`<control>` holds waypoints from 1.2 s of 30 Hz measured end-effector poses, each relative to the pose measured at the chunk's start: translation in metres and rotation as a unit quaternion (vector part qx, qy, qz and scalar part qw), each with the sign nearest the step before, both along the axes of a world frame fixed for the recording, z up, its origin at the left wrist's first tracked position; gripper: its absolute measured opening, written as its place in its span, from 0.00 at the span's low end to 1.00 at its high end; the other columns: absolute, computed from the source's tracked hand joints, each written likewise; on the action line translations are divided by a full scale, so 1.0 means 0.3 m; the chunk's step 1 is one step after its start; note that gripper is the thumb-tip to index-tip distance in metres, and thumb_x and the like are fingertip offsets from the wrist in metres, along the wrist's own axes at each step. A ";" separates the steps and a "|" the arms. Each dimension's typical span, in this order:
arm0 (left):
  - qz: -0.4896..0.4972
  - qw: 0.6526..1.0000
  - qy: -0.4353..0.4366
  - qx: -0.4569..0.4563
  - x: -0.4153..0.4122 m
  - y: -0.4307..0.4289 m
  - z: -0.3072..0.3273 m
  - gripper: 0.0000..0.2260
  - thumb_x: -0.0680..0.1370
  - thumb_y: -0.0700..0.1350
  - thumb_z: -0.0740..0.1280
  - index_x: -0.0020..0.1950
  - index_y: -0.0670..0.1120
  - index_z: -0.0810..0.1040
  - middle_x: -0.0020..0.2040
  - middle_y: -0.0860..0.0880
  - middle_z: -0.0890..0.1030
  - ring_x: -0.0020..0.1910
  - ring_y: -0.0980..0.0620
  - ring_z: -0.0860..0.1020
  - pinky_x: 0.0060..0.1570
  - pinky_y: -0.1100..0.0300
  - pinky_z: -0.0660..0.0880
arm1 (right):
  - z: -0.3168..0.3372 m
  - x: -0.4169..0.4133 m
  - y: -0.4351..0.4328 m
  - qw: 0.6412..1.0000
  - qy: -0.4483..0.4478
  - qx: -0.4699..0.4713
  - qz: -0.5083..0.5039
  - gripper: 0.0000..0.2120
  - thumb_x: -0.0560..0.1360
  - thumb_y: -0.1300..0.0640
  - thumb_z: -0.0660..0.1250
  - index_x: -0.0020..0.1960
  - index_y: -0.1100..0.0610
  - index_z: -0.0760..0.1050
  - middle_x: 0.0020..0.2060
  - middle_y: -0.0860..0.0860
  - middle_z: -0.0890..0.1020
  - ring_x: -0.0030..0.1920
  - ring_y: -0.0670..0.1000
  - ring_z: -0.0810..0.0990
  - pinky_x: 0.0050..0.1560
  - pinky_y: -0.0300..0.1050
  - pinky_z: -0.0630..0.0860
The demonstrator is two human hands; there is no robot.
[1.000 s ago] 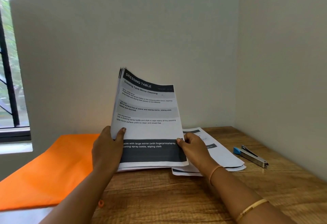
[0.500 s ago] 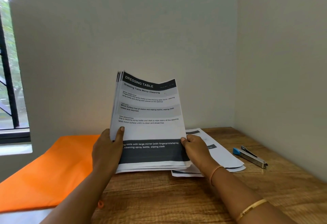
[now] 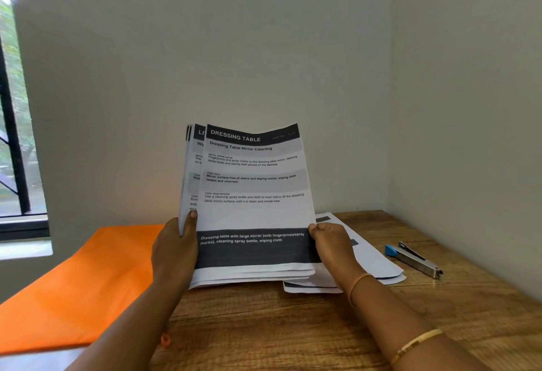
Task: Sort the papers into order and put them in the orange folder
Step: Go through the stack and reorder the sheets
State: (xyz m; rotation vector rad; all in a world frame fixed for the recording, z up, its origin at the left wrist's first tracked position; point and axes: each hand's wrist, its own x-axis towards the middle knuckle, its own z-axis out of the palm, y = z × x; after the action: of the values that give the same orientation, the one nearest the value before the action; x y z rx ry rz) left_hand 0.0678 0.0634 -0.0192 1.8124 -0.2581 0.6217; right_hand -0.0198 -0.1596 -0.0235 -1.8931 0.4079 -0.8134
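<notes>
I hold a stack of printed papers nearly upright above the wooden table. The front sheet is headed "DRESSING TABLE". My left hand grips the stack's left edge, thumb on the sheets behind the front one. My right hand pinches the front sheet's right edge. The front sheet sits shifted right, so the left strip of the sheet behind shows. More papers lie flat on the table behind my right hand. The orange folder lies closed at the left of the table.
A stapler with a blue end lies at the right, close to the side wall. A window is at the far left. Walls close off the table at the back and right. A small orange loop shows by my left forearm.
The front sheet has slid to the right, away from the rest of the stack, uncovering the left edge of the sheet behind. My left thumb has moved up the stack's edge.
</notes>
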 end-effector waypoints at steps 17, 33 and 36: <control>0.015 1.000 0.009 0.006 -0.009 0.016 0.009 0.13 0.77 0.55 0.65 0.51 0.45 0.77 0.46 0.48 0.80 0.43 0.48 0.75 0.34 0.57 0.66 | -0.004 -0.008 -0.036 0.999 0.023 0.021 -0.013 0.12 0.80 0.61 0.57 0.47 0.66 0.77 0.38 0.54 0.78 0.38 0.49 0.73 0.36 0.41 0.67; 0.068 0.996 0.013 0.047 -0.001 0.067 0.017 0.15 0.78 0.52 0.64 0.54 0.40 0.75 0.51 0.40 0.79 0.44 0.47 0.70 0.40 0.55 0.64 | -0.010 -0.096 -0.221 0.917 0.200 -0.200 -0.281 0.11 0.79 0.58 0.58 0.56 0.59 0.76 0.53 0.57 0.80 0.51 0.58 0.79 0.44 0.47 0.74; 0.070 0.996 0.015 0.044 -0.001 0.066 0.021 0.15 0.78 0.52 0.64 0.53 0.41 0.75 0.51 0.40 0.79 0.44 0.47 0.70 0.40 0.55 0.64 | -0.025 -0.090 -0.230 0.914 0.233 -0.206 -0.261 0.11 0.78 0.58 0.59 0.54 0.60 0.77 0.52 0.57 0.80 0.50 0.58 0.79 0.47 0.47 0.76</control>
State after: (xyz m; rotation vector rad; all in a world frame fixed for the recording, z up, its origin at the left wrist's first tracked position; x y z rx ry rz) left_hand 0.0674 0.0833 -0.0128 1.9344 -0.1412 0.6891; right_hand -0.0469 -0.2286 -0.0311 -2.4238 1.1507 -0.8245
